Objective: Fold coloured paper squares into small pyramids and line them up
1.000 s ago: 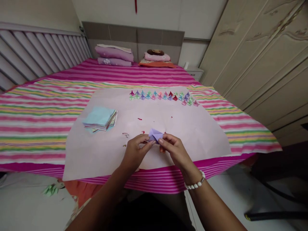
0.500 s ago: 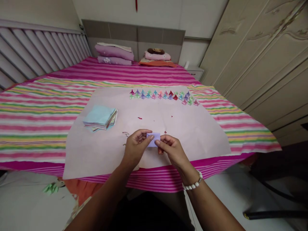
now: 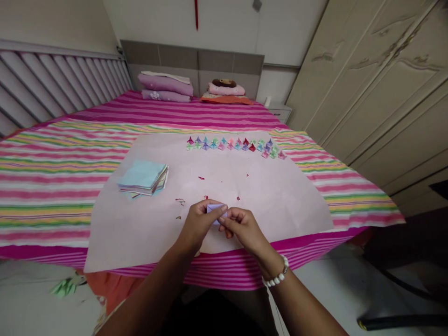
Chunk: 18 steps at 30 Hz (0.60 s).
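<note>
A small folded piece of lilac origami paper (image 3: 214, 208) is held above the near part of a pale sheet (image 3: 140, 233). My left hand (image 3: 200, 222) pinches it from the left, thumb on top and fingers behind. My right hand (image 3: 243, 228) grips its lower right corner between thumb and fingers, a white bead bracelet (image 3: 276, 277) around the wrist. The two thumbs nearly meet over the paper and cover part of it. To the left lies a stack of square papers (image 3: 143, 177), light blue on top.
Rows of small folded paper pieces (image 3: 221, 145) in several colours line the sheet's far edge. Red scraps (image 3: 201, 178) and brownish scraps (image 3: 180, 201) lie about. Folded bedding (image 3: 166, 88) sits by the headboard; a wardrobe (image 3: 367, 84) stands right.
Both hands have drawn slightly closer together, and more of the lilac paper is now covered by my fingers. The view has tilted up a little.
</note>
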Each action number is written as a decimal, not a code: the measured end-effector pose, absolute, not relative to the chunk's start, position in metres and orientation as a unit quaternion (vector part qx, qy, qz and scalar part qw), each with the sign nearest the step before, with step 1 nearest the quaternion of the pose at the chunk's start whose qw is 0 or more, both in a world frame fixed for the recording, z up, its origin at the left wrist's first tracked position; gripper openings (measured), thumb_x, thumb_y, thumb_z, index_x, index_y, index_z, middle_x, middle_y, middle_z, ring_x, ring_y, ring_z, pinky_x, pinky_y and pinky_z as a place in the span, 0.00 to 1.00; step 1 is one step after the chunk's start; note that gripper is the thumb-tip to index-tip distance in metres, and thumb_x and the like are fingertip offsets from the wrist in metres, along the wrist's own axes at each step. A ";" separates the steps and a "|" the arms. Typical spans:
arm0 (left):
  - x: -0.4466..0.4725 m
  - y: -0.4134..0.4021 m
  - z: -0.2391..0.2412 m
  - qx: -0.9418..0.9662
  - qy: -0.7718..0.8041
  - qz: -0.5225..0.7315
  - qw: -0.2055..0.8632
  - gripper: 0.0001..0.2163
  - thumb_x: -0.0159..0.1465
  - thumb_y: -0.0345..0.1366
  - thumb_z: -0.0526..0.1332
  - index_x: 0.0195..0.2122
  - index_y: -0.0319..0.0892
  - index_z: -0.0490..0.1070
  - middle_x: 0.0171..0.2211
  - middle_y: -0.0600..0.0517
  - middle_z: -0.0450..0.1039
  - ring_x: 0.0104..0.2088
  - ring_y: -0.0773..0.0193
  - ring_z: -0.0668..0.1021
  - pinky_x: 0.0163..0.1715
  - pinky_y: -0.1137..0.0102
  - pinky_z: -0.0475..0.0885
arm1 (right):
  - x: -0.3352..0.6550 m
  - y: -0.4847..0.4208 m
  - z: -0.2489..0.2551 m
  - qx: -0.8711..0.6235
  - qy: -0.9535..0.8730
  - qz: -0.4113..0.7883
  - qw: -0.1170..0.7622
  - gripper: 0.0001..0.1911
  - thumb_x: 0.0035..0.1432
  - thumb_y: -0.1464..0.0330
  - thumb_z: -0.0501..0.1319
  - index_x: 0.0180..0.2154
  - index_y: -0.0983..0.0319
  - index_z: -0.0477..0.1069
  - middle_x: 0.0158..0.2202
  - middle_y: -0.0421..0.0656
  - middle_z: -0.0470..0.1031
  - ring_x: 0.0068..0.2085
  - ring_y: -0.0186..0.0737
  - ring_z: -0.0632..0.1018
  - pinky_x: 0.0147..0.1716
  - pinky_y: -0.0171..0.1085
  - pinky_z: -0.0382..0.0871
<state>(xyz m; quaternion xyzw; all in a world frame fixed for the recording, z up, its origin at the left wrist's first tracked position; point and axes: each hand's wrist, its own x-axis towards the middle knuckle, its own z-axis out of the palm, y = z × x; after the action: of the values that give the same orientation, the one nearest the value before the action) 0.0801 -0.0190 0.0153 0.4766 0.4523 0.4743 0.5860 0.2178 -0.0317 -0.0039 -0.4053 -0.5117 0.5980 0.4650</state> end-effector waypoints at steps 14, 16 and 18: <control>0.077 -0.015 0.013 0.475 0.488 0.475 0.557 0.14 0.50 0.46 0.69 0.28 0.40 0.76 0.24 0.54 0.73 0.27 0.66 0.72 0.30 0.70 0.66 | 0.217 -0.032 -0.009 -0.432 -0.475 0.586 0.494 0.18 0.47 0.56 0.68 0.21 0.62 0.69 0.18 0.38 0.73 0.16 0.28 0.65 0.18 0.30 0.56; 0.077 -0.015 0.010 0.482 0.477 0.486 0.551 0.13 0.52 0.45 0.68 0.23 0.39 0.73 0.21 0.56 0.69 0.25 0.68 0.69 0.29 0.72 0.64 | 0.215 -0.033 -0.008 -0.432 -0.470 0.587 0.499 0.18 0.46 0.57 0.69 0.21 0.63 0.69 0.17 0.38 0.73 0.16 0.28 0.65 0.18 0.30 0.56; 0.076 -0.013 0.005 0.480 0.462 0.500 0.554 0.15 0.55 0.45 0.66 0.20 0.40 0.69 0.19 0.57 0.65 0.23 0.69 0.67 0.28 0.72 0.62 | 0.213 -0.034 -0.008 -0.429 -0.467 0.592 0.498 0.18 0.46 0.57 0.69 0.20 0.63 0.69 0.17 0.38 0.73 0.16 0.27 0.65 0.18 0.30 0.57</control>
<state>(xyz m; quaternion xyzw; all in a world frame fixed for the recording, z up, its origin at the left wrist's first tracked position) 0.0763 -0.0133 0.0055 0.4800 0.4619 0.4995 0.5538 0.2133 -0.0338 -0.0081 -0.4287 -0.4671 0.5918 0.4979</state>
